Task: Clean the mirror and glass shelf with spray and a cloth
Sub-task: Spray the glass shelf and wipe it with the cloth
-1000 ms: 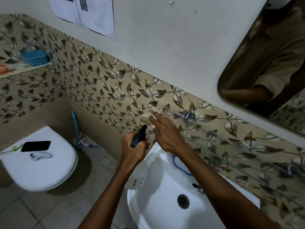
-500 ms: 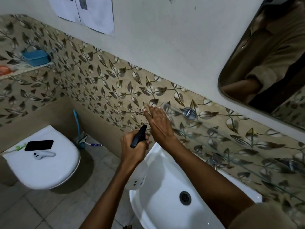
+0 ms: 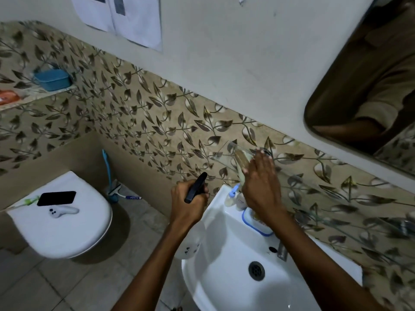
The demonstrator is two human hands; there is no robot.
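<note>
left hand (image 3: 187, 204): we see fingers curled round spray bottle (image 3: 195, 190), centre frame
right hand (image 3: 261, 187): flat fingers press cloth (image 3: 242, 161) on glass shelf (image 3: 224, 153)
mirror (image 3: 370, 86): upper right

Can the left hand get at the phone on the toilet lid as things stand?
Probably not: the left hand grips the spray bottle, and the phone lies well off to its left.
</note>
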